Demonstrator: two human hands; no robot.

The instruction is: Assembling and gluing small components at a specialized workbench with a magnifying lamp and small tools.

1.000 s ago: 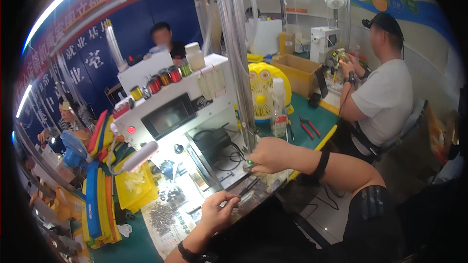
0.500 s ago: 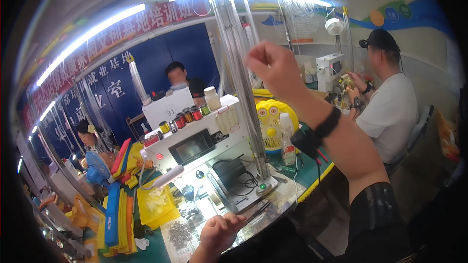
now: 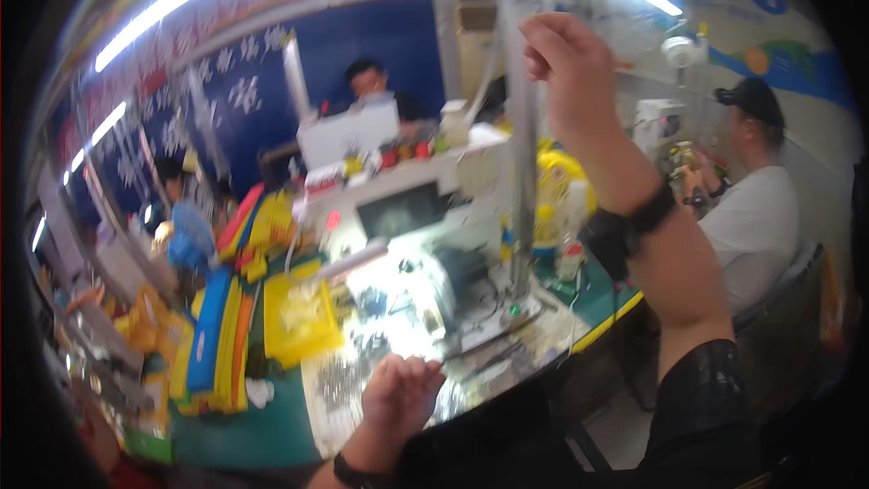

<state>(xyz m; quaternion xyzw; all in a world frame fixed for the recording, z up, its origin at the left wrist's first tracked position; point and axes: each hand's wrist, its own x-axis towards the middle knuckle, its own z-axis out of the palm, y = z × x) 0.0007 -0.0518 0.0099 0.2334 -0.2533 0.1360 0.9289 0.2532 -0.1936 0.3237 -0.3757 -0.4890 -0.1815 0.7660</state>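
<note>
Right of a metal pole (image 3: 519, 154), the right hand (image 3: 572, 68) is raised, fingers curled closed; low at the near edge of the workbench (image 3: 213, 439), the left hand (image 3: 400, 391) is likewise curled. Whether either pinches something fine cannot be told. The white machine (image 3: 484, 174) stands beyond the left hand. The step appears an upward reach; lowering would call for clearing the pole.

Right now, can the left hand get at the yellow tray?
Probably yes: the left hand is near the yellow tray, and nothing tall seems to stand between them. The lamp appears to reach only over the tray's far right corner.
</note>
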